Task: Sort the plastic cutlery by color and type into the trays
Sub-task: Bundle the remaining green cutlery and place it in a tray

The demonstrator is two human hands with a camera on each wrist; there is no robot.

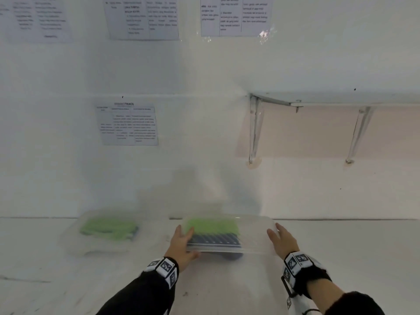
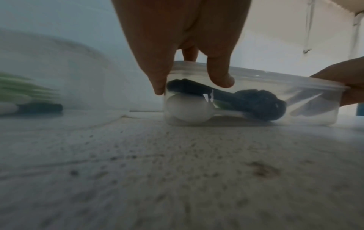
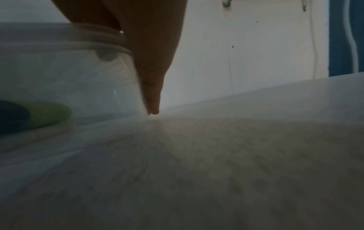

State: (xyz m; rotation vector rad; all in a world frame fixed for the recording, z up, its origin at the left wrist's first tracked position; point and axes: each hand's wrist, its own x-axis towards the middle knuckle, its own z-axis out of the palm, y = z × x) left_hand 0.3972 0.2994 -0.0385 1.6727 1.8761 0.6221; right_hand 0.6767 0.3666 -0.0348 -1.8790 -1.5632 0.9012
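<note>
A clear plastic tray [image 1: 255,243] stands on the white table near the wall. It holds a row of green cutlery [image 1: 213,226] and a row of dark blue cutlery [image 1: 213,241]. My left hand [image 1: 183,241] lies against its left end with straight fingers, the thumb along the front corner. My right hand [image 1: 283,241] presses flat on its right end. In the left wrist view the tray [image 2: 307,115] shows dark spoons [image 2: 256,104] and a white spoon [image 2: 187,109] through its wall. The right wrist view shows a straight finger [image 3: 151,77] beside the tray wall [image 3: 78,77].
A second clear tray [image 1: 75,243] with green cutlery [image 1: 109,229] stands to the left, close to the wall. A shelf on metal brackets [image 1: 254,128] juts from the wall at the upper right. Printed sheets hang on the wall.
</note>
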